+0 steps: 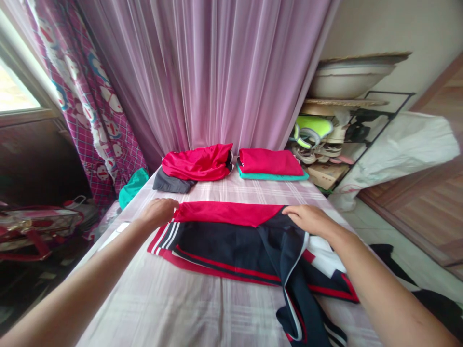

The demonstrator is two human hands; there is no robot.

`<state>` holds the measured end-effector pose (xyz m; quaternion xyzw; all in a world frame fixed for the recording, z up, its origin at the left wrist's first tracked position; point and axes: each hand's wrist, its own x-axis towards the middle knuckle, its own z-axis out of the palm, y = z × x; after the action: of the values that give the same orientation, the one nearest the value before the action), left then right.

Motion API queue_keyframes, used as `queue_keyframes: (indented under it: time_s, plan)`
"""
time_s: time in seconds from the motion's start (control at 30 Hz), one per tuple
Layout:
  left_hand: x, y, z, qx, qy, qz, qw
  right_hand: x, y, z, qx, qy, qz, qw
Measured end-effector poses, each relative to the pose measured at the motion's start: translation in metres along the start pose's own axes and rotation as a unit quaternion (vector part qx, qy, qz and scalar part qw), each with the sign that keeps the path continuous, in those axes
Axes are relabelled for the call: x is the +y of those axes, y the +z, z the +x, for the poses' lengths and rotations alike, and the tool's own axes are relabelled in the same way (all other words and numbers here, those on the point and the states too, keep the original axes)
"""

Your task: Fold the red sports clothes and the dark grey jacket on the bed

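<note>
Across the table [195,308], a dark sleeve [311,311] trails nearest, and the jacket [231,243] lies spread behind it, the left hand [161,212] pinching its red far edge at one end and the right hand [310,220] pinching the dark cloth at the other. Farther off, a crumpled red garment [197,163] overlaps a grey one [171,184], and beside them a folded red cloth [269,161] rests on a teal one [275,177], before the curtain [217,72].

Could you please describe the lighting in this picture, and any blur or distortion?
Head view: brightness washes out the pale glass window at left, while the dark brown surface below sinks into shadow; head view: stretching toward the edges, the white plastic bag softly smeared; head view: the red-and-black fabric garment looks clearer.
</note>
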<state>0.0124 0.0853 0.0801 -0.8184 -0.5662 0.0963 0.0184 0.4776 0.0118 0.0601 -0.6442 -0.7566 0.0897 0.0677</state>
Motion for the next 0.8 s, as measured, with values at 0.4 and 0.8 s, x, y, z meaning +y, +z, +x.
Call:
queue_keyframes:
  time_s: [0.4,0.8]
  plan:
    - [0.074,0.071,0.044,0.052,-0.037,-0.076,0.995,-0.029,0.069,0.044,-0.057,0.12,-0.053,0.99]
    - [0.077,0.065,0.042,0.047,-0.054,-0.079,0.994,0.04,0.044,0.045,0.036,0.292,-0.026,0.956]
